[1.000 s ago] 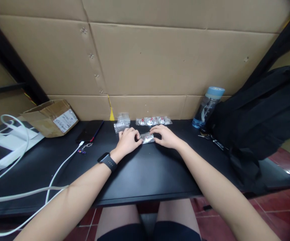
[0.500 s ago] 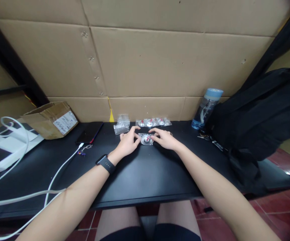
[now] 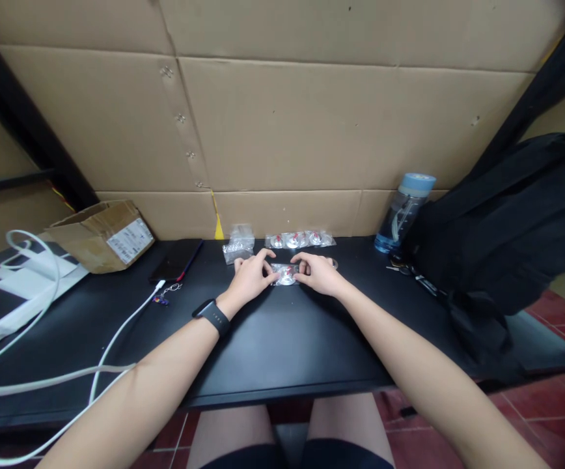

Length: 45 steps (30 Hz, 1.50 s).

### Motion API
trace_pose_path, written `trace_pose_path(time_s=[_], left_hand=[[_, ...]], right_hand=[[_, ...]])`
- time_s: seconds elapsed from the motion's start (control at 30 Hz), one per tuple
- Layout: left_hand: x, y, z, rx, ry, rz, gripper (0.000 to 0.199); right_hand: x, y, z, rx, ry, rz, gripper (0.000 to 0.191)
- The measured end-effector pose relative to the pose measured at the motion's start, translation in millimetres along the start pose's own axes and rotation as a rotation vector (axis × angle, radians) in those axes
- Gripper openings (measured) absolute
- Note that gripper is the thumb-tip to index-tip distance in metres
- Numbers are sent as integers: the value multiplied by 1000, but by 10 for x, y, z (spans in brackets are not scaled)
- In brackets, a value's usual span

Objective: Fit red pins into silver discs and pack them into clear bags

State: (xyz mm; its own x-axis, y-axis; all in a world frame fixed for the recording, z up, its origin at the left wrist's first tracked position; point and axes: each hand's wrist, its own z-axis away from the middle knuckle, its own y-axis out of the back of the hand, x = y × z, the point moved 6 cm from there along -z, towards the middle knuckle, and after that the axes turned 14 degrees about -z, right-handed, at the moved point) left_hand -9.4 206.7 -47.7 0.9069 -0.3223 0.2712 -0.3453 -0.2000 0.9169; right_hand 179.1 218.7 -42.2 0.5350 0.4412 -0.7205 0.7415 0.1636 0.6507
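Note:
A small clear plastic packet lies on the dark tabletop between my hands, with a round silvery disc with a red middle inside. At its left end, my left hand has its thumb on the packet's edge, the index finger arched above. My right hand holds the right end, its fingers curled and its thumb on the plastic. The fingertips' undersides are hidden. Just beyond my hands lies a row of similar packets with red-centred discs. Left of that row is a crumpled clear plastic bag.
On the left are an opened cardboard box, a phone with a white cable, a small keychain and white chargers. To the right stand a blue-lidded bottle and a black backpack. A cardboard wall closes the back.
My right fingers have curled in, and the index has drawn back from over the packet. My left thumb has come onto the packet's left edge. The view has shifted slightly.

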Motion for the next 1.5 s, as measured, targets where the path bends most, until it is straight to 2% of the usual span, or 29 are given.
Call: trace_pose_path(time_s=[0.1,0.2,0.43,0.57,0.63,0.83,0.93,1.0,1.07,1.17,1.27,1.4,1.5], left_hand=[[11,14,-5,13,-11,-6,30],[55,22,8,21,-46,20,26],[55,-78,32,-63,-64,346,43],[75,-109,47,-129,-77,449,40],[96,-81,58,-122,-82,402,36],[107,117,56,7,-35,14,29],[-33,336,5,159,20,-98,28],[-249,529,-11,300,129,-189,30],[-507,675,-3,379,231,-275,37],[-839,690,0,294,262,-340,51],[-1008,584,-9,171,235,-337,44],[-997,555,-44,135,210,-307,19],[-909,651,-47,135,159,-256,12]], right_hand=[[-104,-18,32,-26,86,57,22],[-156,-74,58,-92,153,99,22],[-63,-72,18,-100,136,100,26],[-4,-43,-5,-70,96,119,24],[7,-27,-12,-47,76,177,22],[71,103,-81,87,21,360,18],[174,179,-139,156,-25,416,16],[241,220,-172,203,-44,437,16],[296,258,-193,240,-65,444,16],[347,316,-203,252,-94,434,24],[374,413,-174,254,-119,403,29],[425,571,-91,268,-163,352,25],[461,668,-41,289,-178,318,26]])
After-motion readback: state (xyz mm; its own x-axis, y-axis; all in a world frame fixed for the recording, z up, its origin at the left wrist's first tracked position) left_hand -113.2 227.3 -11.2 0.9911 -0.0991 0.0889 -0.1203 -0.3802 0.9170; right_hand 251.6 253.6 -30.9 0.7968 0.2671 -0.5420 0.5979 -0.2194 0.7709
